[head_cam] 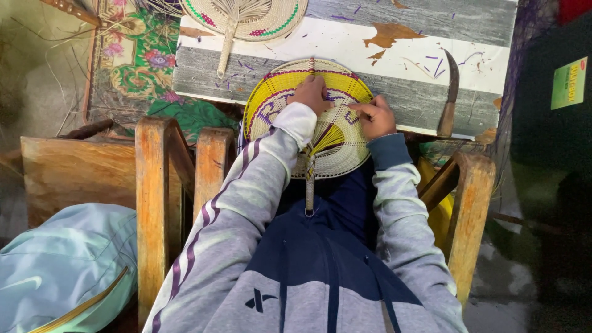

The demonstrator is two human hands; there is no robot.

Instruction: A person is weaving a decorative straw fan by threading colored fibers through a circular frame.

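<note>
Now our left hand (311, 92) pressing flat on the round yellow-and-purple woven straw fan (290, 89), fingers together, our right hand (375, 117) beside it, fingers pinching its weave, curved knife (450, 92) right of the fan.

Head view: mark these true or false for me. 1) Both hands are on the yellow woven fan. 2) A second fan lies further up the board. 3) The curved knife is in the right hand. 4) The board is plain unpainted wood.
1) True: the left hand and right hand both rest on the yellow woven fan.
2) True: a second fan lies above it.
3) False: the curved knife lies on the board, right of the hands, untouched.
4) False: the board is grey and white striped, with peeling paint.
</note>
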